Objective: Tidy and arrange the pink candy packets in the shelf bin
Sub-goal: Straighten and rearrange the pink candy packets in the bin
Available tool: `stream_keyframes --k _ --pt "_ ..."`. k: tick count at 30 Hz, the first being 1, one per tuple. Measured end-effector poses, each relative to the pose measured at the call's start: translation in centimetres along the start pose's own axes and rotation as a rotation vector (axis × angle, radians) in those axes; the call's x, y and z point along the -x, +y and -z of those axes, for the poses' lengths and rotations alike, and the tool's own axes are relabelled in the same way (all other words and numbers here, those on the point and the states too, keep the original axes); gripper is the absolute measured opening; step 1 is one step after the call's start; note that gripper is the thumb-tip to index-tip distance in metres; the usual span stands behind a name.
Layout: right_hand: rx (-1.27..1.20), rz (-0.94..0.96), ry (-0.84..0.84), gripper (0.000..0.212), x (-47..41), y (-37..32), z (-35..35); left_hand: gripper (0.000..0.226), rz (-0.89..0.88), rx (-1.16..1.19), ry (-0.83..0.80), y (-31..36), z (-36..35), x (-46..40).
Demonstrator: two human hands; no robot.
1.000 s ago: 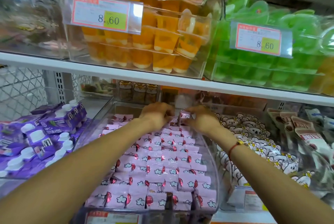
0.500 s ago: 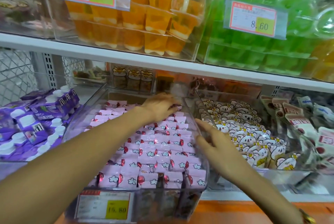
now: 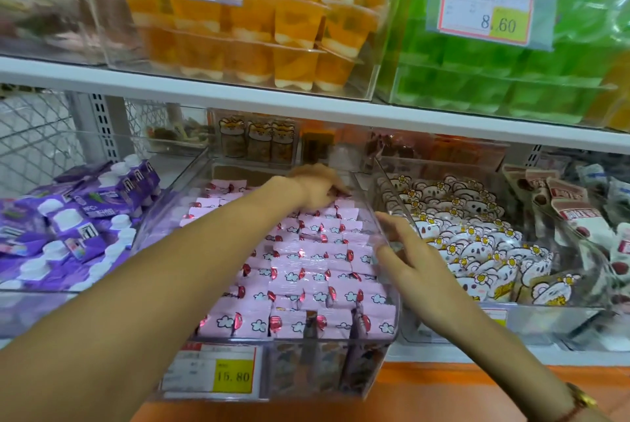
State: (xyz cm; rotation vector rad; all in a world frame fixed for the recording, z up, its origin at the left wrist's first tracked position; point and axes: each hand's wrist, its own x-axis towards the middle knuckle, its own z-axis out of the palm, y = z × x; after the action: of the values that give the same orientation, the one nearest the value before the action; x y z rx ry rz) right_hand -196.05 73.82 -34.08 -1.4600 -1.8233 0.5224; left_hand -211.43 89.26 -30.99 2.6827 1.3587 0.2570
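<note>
Rows of pink candy packets (image 3: pixel 306 271) with cloud prints fill a clear shelf bin (image 3: pixel 170 207) in the middle of the lower shelf. My left hand (image 3: pixel 315 188) reaches to the bin's back right corner, its bent fingers pressing down on the rearmost packets. My right hand (image 3: pixel 409 263) is open with spread fingers at the bin's right wall, fingertips touching the clear plastic near the packets' edge. The foremost packets stand upright against the front wall.
A yellow 15.80 price tag (image 3: pixel 218 375) hangs on the bin's front. Purple pouches (image 3: pixel 68 220) lie in the left bin, white bear packets (image 3: pixel 477 248) in the right bin. The white shelf board (image 3: pixel 238 94) overhead carries orange jelly cups (image 3: pixel 272 29) and green jellies (image 3: pixel 494 77).
My right hand left the back of the bin and came forward to its right wall, fingers now spread. My left hand stayed on the back packets. The view dropped lower.
</note>
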Motion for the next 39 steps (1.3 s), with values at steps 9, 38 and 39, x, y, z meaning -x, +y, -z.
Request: stream_keyframes --k 9,38,39 --pt "0.031 -0.02 0.011 0.039 0.2 -0.1 0.0 0.053 0.144 0.1 -0.139 1.1 -0.6 1.0" --pt "0.459 -0.159 0.098 0.019 0.6 -2.9 -0.8 0.022 0.769 0.211 0.546 -1.8 -0.5 21.5" --pt "0.433 -0.159 0.121 0.017 0.7 -2.9 -0.7 0.022 0.782 0.256 0.599 -1.7 -0.8 21.4"
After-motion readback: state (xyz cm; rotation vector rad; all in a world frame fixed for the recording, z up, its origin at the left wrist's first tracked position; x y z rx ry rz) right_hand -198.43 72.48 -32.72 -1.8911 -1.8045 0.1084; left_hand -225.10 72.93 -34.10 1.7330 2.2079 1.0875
